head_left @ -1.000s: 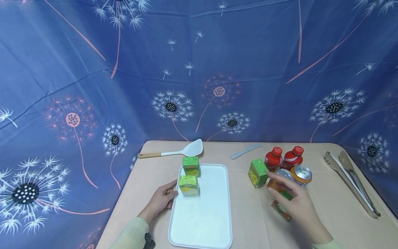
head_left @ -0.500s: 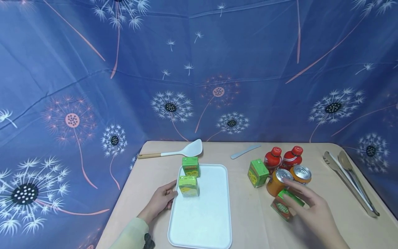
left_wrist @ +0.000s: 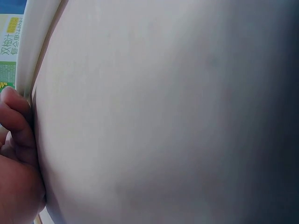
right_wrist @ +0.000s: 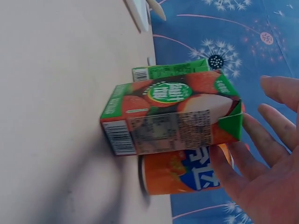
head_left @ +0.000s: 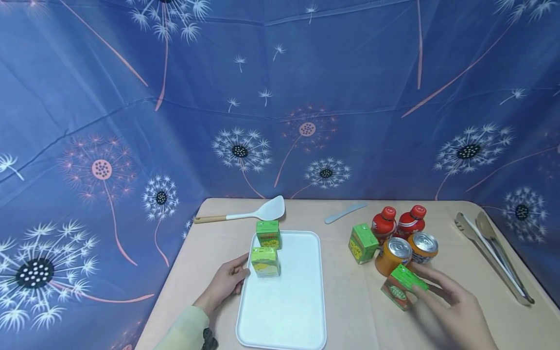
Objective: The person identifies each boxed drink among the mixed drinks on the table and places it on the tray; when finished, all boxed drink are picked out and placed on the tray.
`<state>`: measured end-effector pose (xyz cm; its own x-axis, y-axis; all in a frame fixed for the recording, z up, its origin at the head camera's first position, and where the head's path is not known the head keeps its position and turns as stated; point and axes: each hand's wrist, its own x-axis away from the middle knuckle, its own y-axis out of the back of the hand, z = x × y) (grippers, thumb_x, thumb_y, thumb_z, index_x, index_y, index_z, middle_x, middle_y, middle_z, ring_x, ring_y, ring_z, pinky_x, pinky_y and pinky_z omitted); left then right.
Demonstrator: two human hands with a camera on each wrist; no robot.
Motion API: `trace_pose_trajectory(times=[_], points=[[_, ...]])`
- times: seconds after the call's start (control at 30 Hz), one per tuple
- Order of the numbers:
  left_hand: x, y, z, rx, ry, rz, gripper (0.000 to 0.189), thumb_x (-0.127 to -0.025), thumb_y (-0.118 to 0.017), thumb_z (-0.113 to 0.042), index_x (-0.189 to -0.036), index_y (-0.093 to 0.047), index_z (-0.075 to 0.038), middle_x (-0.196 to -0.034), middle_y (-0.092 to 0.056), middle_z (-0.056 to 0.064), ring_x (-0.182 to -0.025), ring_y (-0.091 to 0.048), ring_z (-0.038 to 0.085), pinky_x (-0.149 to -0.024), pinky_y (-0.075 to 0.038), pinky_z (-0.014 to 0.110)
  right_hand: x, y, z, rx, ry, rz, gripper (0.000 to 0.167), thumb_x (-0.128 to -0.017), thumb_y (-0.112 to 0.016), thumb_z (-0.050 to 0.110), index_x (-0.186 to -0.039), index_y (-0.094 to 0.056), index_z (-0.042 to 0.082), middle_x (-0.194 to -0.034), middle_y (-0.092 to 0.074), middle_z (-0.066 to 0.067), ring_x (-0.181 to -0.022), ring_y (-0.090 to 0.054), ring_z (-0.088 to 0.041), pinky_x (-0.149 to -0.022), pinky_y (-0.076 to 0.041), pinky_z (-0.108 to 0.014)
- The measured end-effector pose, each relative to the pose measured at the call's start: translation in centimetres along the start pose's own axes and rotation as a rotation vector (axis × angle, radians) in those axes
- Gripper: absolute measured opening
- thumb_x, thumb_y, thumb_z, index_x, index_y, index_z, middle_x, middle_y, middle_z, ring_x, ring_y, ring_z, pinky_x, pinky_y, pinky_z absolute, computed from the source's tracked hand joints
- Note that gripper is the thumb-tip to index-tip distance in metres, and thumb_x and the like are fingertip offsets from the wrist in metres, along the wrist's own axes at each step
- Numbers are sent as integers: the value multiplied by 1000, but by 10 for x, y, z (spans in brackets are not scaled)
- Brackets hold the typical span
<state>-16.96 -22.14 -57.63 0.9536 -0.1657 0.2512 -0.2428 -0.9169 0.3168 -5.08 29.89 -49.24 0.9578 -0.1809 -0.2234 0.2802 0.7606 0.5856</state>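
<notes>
With twelve o'clock straight away from the person, the right hand (head_left: 457,304) is at three o'clock from the tray, its fingers and thumb spread wide. Just off them at ten o'clock stands the red-and-green drink carton (head_left: 400,288), upright on the table (head_left: 352,318); I cannot tell whether a finger touches it. The left hand (head_left: 225,282), fingers curled in a narrow grip, holds the rim of the white rectangular tray (head_left: 290,311) between nine and ten o'clock.

On the tray, toward eleven o'clock, stands a pale green double-pomelo juice carton (head_left: 266,262), and just behind it a flower-print green carton (head_left: 269,236). At twelve o'clock from the red-and-green carton is an orange soda can (head_left: 388,260), with a second can (head_left: 424,247) close by at two o'clock. Metal serving utensils (head_left: 492,257) lie well apart at three o'clock from the cans.

Another flower-print carton (head_left: 363,243) stands at ten o'clock from the nearer can. Two red-capped bottles (head_left: 411,223) stand behind the cans. Farther off lie a pale blue spreader (head_left: 345,214) and, at twelve o'clock from the tray, a white spatula (head_left: 269,209) with its wooden handle pointing to nine. A blue dandelion-print cloth (head_left: 372,160) hangs beyond.
</notes>
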Motion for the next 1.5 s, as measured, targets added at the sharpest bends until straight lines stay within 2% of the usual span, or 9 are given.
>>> trace_pose_trajectory(times=[0.77,0.9,0.97,1.03,1.07,1.17,1.27,1.37,1.5], points=[[0,1,3,19,-1,7,59,-103,-67,-20,-158,-47,-11,-71,-53,1,-48,-49,11,-45,-46,25,7,-21,-23,-43,-231,61,70,-91,-84,37,-147,-56,6,-145,-55,-16,-106,-48,15,-79,-53,-12],[0,1,3,19,0,7,59,-103,-67,-20,-158,-47,-11,-72,-54,1,-49,-49,11,-45,-45,24,9,-21,-26,-27,-295,92,78,-92,-81,45,-151,-51,5,-151,-49,-23,-122,-61,-20,-77,-53,-12],[0,1,3,17,-1,5,59,-103,-67,-20,-158,-47,-11,-72,-54,1,-49,-49,11,-45,-45,24,9,-21,-27,-34,-316,105,80,-92,-80,47,-153,-48,4,-153,-47,-24,-127,-57,-43,-76,-53,-13],[0,1,3,18,0,4,59,-103,-67,-20,-158,-47,-11,-72,-54,1,-49,-49,10,-45,-45,24,9,-21,-28,-43,-315,107,80,-93,-79,46,-153,-47,3,-153,-46,-25,-130,-53,-51,-76,-53,-12],[0,1,3,18,2,3,59,-103,-67,-20,-158,-47,-11,-72,-54,1,-49,-49,10,-45,-45,24,9,-21,-28,-40,-311,103,80,-93,-80,45,-152,-48,3,-153,-47,-25,-128,-55,-49,-76,-53,-12],[0,0,2,16,2,5,59,-103,-67,-20,-158,-47,-11,-72,-54,1,-48,-49,10,-45,-45,23,10,-23,-28,-44,-296,73,76,-92,-82,41,-149,-51,3,-150,-49,-25,-116,-64,-15,-76,-54,-12],[0,0,2,12,9,4,59,-103,-66,-21,-158,-47,-12,-71,-55,0,-48,-49,10,-45,-45,23,9,-23,-28,-45,-289,43,72,-90,-84,39,-146,-55,4,-147,-52,-23,-107,-58,4,-76,-55,-14],[0,0,1,9,8,5,59,-104,-66,-21,-159,-46,-12,-70,-55,0,-48,-50,10,-45,-45,23,9,-22,-28,-45,-315,36,73,-89,-84,42,-146,-57,5,-147,-52,-23,-118,-63,-19,-73,-56,-17],[0,0,0,12,8,7,59,-104,-66,-21,-159,-46,-12,-70,-55,0,-49,-50,11,-45,-45,23,9,-20,-27,-30,-375,46,77,-87,-84,49,-146,-57,7,-150,-51,-24,-130,-51,-52,-68,-56,-20]])
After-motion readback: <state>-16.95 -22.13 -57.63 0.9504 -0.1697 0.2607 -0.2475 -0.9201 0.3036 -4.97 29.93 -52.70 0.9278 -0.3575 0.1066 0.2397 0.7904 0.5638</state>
